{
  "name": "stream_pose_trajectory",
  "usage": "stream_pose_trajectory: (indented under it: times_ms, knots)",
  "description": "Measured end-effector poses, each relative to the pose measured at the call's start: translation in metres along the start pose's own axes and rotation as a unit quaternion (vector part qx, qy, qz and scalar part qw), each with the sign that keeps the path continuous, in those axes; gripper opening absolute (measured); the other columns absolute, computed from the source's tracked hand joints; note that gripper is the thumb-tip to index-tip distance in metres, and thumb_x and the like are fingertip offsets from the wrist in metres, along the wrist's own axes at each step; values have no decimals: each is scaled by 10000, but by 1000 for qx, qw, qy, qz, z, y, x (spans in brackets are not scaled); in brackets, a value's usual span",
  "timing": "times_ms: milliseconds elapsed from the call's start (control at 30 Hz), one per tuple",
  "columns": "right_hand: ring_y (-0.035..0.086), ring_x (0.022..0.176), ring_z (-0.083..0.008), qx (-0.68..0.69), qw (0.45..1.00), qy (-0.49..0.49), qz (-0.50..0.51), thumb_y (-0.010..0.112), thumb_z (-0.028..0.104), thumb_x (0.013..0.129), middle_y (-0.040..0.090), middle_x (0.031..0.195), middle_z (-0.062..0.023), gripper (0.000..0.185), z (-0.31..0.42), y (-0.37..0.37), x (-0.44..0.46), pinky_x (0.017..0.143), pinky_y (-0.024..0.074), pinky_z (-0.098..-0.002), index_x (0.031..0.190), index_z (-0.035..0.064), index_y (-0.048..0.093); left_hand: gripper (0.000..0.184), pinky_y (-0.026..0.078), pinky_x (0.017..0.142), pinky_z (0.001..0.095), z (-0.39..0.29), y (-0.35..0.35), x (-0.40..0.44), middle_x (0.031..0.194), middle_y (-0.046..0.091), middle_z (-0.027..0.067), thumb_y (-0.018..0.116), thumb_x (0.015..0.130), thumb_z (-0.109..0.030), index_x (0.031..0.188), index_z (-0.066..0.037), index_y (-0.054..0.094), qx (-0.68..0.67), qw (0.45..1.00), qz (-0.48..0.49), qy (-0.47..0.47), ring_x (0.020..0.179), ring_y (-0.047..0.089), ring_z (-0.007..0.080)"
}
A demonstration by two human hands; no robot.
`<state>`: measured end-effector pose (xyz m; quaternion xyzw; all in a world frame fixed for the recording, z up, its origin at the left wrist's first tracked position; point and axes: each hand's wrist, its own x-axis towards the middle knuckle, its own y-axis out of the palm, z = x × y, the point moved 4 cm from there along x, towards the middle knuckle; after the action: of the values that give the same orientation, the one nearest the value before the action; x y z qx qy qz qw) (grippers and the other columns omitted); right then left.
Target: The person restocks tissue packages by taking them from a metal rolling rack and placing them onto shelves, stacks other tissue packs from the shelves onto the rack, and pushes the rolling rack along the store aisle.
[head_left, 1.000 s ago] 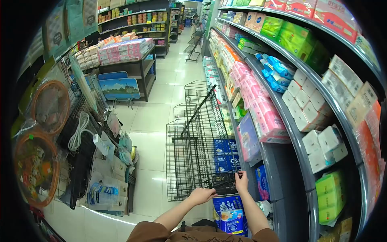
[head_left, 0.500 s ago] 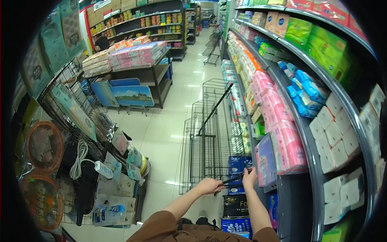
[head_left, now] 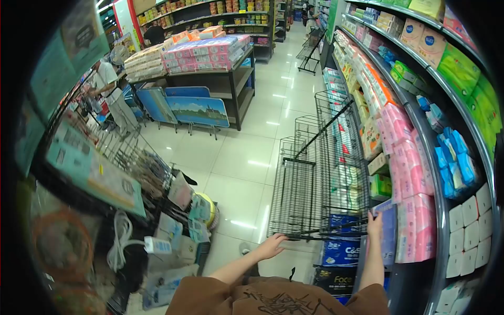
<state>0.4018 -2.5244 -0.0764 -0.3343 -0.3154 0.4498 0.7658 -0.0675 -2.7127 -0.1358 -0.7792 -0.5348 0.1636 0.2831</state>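
Note:
In front of me stands a black wire display rack (head_left: 296,197) with several tiers of mesh. My left hand (head_left: 272,245) is at its near left corner, the fingers curled on the black bar there. My right hand (head_left: 375,224) is closed round the near right end of the rack, beside the shelf. Some fingertips of both hands are hidden by the bars. Blue tissue packs (head_left: 342,252) and a black pack (head_left: 334,280) sit low by the shelf, just under and behind the rack's right end.
Shelves with pink tissue packs (head_left: 415,226) and white packs (head_left: 469,237) line my right. On my left is a rack of hanging goods with a white power strip (head_left: 157,245). Ahead are folding tables (head_left: 199,111), a person (head_left: 109,89), a stacked table (head_left: 242,84) and tiled floor (head_left: 236,168).
My view has swung left and closer to the left-hand goods, so the rack appears further right. Both hands remain on the rack, and are wider apart. A person has come into view at left.

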Motion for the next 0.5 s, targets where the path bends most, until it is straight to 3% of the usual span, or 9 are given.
stream_pose_trajectory:
  times_ms: [67,133,200,233,267,333,367,500]
  knots:
    - [514,1196,-394,-117,987,-45,-97,645,290,919,541,1274,-278,512,32,3,-8,1018,397,-469,1286,-38,503,417,458,1003,441,80,-3,-37,1275,551,201,646,887,-202,1261,-44,551,5,992,47,-117,1197,527,386]
    - [461,1252,-417,-167,971,-77,-151,610,263,942,502,1329,-285,523,137,-29,-36,1058,362,-466,1334,-51,465,424,451,1016,447,131,-31,-50,1258,582,225,629,888,-239,1251,-28,574,-2,979,94,-183,1190,542,390]
    - [462,1248,-426,-70,986,-136,-67,573,215,955,499,1326,-279,493,200,5,-63,1067,359,-464,1340,-67,446,433,448,1023,447,172,-62,-43,1233,613,239,615,887,-264,1243,-19,591,-10,965,148,-214,1180,560,388]
    - [448,1262,-430,-73,986,-145,24,555,205,961,477,1347,-285,500,231,27,-79,1084,346,-462,1347,-85,427,428,450,1021,442,203,-69,-40,1224,621,239,610,887,-264,1237,-19,599,6,961,145,-235,1174,568,385]
    - [439,1270,-432,-63,985,-153,46,547,213,965,459,1365,-294,505,253,53,-96,1097,337,-454,1341,-100,421,423,452,1020,438,241,-70,-34,1216,629,240,605,887,-264,1231,-18,607,20,956,142,-257,1168,576,382]
    - [402,1309,-434,-66,988,-107,86,540,304,969,431,1403,-282,625,229,134,-120,1122,304,-481,1416,-85,345,410,463,1009,435,280,-88,-13,1210,641,232,587,886,-263,1216,-22,624,54,940,159,-298,1158,590,373]
    - [381,1327,-428,-165,978,-73,100,541,337,963,418,1424,-262,665,261,135,-135,1125,293,-498,1447,-63,319,402,466,1004,438,293,-102,5,1206,644,227,584,885,-261,1207,-24,629,61,934,178,-302,1154,593,374]
    - [381,1325,-409,-198,978,-22,68,602,338,908,417,1433,-233,694,287,144,-126,1120,296,-481,1420,-55,346,386,476,991,445,349,-156,85,1189,654,215,579,889,-277,1180,-32,645,65,929,237,-276,1136,602,375]
